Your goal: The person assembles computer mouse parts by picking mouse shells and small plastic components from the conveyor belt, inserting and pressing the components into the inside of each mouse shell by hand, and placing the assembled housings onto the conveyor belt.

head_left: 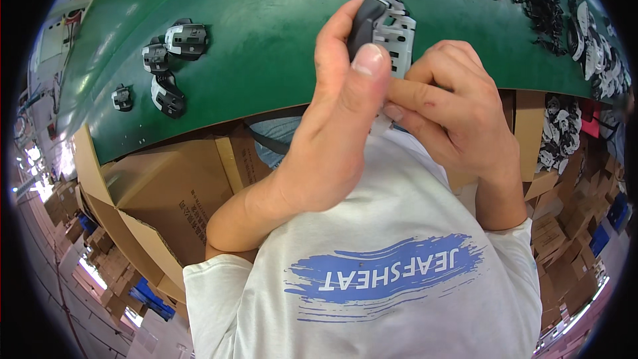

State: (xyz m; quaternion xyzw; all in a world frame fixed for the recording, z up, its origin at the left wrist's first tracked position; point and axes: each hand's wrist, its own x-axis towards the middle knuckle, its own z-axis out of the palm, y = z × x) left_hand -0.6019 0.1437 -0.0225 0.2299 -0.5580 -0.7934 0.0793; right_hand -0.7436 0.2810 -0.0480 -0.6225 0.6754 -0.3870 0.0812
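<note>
My left hand [339, 106] is closed around a black and light-grey plastic shell [399, 36], its thumb across the front and its fingers behind. The shell stands tilted upright above the table's near edge, with slots and ribs on its light-grey side. At its lower end, my right hand [458, 103] has thumb and index finger pinched together against the shell, the other fingers curled in. Whether a small piece sits between those fingertips is hidden.
On the green table [266, 46], several black and grey shells [186, 38] lie at the left. Black parts [543, 10] and white parts [591, 46] are heaped at the far right. An open cardboard box [166, 186] stands below the left edge; more white parts [559, 133] fill a box at the right.
</note>
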